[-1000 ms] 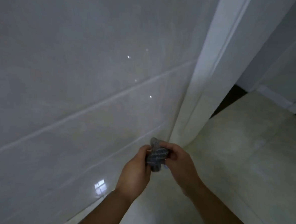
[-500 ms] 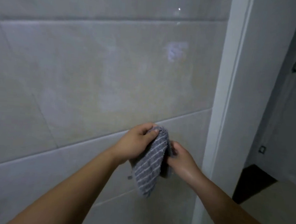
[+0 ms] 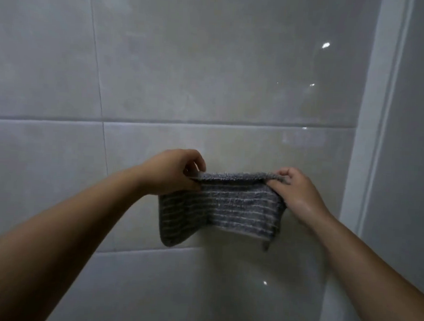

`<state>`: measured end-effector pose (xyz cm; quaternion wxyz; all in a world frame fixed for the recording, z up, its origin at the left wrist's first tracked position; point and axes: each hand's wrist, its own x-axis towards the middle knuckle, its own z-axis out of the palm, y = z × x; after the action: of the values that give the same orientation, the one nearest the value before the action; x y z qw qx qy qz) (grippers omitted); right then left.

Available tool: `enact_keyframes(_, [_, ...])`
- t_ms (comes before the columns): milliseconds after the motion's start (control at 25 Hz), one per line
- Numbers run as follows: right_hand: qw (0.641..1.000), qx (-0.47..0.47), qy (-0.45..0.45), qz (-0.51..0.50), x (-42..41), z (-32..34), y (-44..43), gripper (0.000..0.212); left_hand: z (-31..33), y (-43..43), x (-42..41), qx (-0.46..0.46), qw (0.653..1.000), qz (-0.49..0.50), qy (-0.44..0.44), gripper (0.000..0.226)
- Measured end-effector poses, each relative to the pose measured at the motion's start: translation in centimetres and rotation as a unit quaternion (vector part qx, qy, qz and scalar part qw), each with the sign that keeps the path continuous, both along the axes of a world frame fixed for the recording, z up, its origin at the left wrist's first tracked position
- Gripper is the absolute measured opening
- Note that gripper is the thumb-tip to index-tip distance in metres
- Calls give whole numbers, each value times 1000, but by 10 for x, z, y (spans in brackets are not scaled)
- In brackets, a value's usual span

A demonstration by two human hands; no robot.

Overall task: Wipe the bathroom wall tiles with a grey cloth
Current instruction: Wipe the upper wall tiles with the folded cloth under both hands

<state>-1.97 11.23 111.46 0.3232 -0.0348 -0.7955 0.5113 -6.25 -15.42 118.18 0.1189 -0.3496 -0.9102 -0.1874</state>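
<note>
Before the glossy wall tiles (image 3: 211, 73), the left hand (image 3: 173, 174) and right hand (image 3: 294, 191) pinch the grey striped cloth (image 3: 224, 207) by its top corners, spread out. Wiping seems not yet begun; next, press it flat against the tiles.

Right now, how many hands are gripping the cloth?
2. The left hand pinches the top left corner of the grey cloth; the right hand pinches its top right corner. The cloth hangs spread between them in front of the wall tiles.
</note>
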Motion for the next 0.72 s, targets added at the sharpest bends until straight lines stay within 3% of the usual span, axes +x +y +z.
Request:
enact_keyframes(120, [997, 60, -23, 48, 5, 54, 23, 13, 33, -12, 1, 17, 996, 50, 77, 8])
enact_keyframes(240, [989, 123, -44, 71, 23, 93, 26, 7, 54, -16, 3, -35, 977, 102, 184, 21])
enact_keyframes(320, [975, 214, -50, 1, 23, 116, 20, 18, 70, -12, 4, -65, 965, 132, 216, 26])
enact_keyframes(480, [922, 304, 42, -235, 2, 181, 5, 26, 142, -9, -15, 12, 939, 188, 286, 23])
enact_keyframes(600, [919, 264, 84, -279, -15, 200, -10, 32, 158, 0, -29, 84, 931, 221, 279, 22])
enact_keyframes(720, [942, 175, 111, -265, -26, 216, -15, 18, 169, 12, -46, 146, 923, 225, 277, 28])
